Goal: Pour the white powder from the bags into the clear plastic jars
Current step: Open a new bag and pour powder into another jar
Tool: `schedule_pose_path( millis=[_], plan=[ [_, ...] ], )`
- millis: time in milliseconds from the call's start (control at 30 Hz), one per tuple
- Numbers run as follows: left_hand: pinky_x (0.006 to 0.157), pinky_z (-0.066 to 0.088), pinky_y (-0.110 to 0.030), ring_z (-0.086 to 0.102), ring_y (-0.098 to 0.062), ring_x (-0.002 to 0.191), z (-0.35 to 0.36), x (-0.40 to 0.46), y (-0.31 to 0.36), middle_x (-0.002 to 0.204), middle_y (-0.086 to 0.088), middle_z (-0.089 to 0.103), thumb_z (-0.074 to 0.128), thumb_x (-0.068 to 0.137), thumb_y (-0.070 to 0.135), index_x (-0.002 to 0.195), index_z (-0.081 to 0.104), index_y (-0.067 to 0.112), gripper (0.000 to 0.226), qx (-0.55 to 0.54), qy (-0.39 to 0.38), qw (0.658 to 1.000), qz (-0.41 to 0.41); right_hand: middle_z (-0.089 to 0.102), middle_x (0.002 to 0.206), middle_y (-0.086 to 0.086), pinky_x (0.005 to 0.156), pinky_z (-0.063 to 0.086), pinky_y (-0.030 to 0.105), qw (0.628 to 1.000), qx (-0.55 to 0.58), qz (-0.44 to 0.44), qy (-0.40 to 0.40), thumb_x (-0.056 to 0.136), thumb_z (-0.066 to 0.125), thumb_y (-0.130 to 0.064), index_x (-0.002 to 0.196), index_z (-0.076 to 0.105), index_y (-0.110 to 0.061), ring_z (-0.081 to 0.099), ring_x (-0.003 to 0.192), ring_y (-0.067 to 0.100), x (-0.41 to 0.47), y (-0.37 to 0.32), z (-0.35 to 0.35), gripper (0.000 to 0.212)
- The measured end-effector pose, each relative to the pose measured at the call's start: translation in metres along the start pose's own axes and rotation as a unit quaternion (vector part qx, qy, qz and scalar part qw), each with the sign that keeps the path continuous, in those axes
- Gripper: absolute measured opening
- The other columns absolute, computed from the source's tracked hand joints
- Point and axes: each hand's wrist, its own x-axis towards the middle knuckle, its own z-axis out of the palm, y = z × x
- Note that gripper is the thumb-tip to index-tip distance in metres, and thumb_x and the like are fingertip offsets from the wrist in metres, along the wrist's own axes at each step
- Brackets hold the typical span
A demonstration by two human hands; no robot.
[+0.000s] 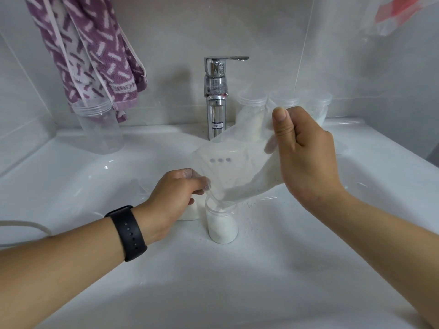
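Note:
A clear plastic bag (pixel 235 172) with white powder in it hangs tilted over a small clear jar (pixel 222 225) that stands in the sink basin. The jar is mostly full of white powder, and the bag's lower corner dips into its mouth. My left hand (pixel 177 198) pinches the bag's lower edge just left of the jar. My right hand (pixel 306 153) grips the bag's upper end and lifts it higher than the jar. A second jar of powder (pixel 191 213) sits behind my left hand, mostly hidden.
The white sink (pixel 71 176) holds everything. A chrome tap (pixel 215 98) stands at the back centre. An empty clear jar (pixel 99 127) sits back left under a purple towel (pixel 88 53). Three more clear jars (pixel 282 100) line the back right ledge.

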Motion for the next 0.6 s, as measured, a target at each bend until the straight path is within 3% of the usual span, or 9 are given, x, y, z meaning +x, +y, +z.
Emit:
schedule_pose_path(
  millis=[400, 600],
  plan=[
    [0.092, 0.051, -0.036, 0.069, -0.017, 0.1, -0.0002, -0.0008, -0.0004, 0.098, 0.001, 0.076, 0.062, 0.094, 0.021, 0.079, 0.071, 0.015, 0.019, 0.0, -0.002, 1.0, -0.003, 0.068, 0.074, -0.011, 0.058, 0.043, 0.033, 1.0, 0.006, -0.003, -0.002, 0.105, 0.036, -0.057, 0.091, 0.059, -0.014, 0.056, 0.065, 0.011, -0.0005, 0.001, -0.0009, 0.05],
    [0.095, 0.051, -0.04, 0.069, -0.019, 0.101, -0.0011, -0.0022, 0.0015, 0.1, 0.0, 0.076, 0.061, 0.094, 0.021, 0.079, 0.072, 0.015, 0.02, 0.007, 0.0, 1.0, 0.0, 0.068, 0.073, -0.014, 0.058, 0.037, 0.029, 1.0, 0.009, 0.0, -0.004, 0.105, 0.036, -0.057, 0.091, 0.06, -0.023, 0.056, 0.064, 0.005, 0.0004, 0.0017, 0.0007, 0.045]
  ],
)
